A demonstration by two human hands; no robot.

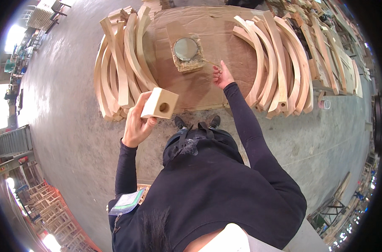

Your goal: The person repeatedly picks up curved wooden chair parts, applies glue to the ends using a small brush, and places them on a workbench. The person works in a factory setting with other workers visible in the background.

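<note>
My left hand (136, 127) is closed around a pale wooden piece (165, 103) and holds it up above the table's near edge. A round hole shows in the square end of this piece. Between the fingers of my right hand (223, 77) is a thin stick (210, 62) that slants toward a round container (185, 49) with greyish contents. Whether the stick's tip touches the container, I cannot tell. The container stands on a crusted, yellowish block (190, 66) in the middle of the cardboard-covered table (212, 31).
Curved wooden parts (123, 71) are stacked on the table's left side. More curved parts (279, 67) lie at its right, some with holes in their ends. Further right are long wooden pieces (329, 54). Stacked wooden frames (52, 206) stand at the lower left.
</note>
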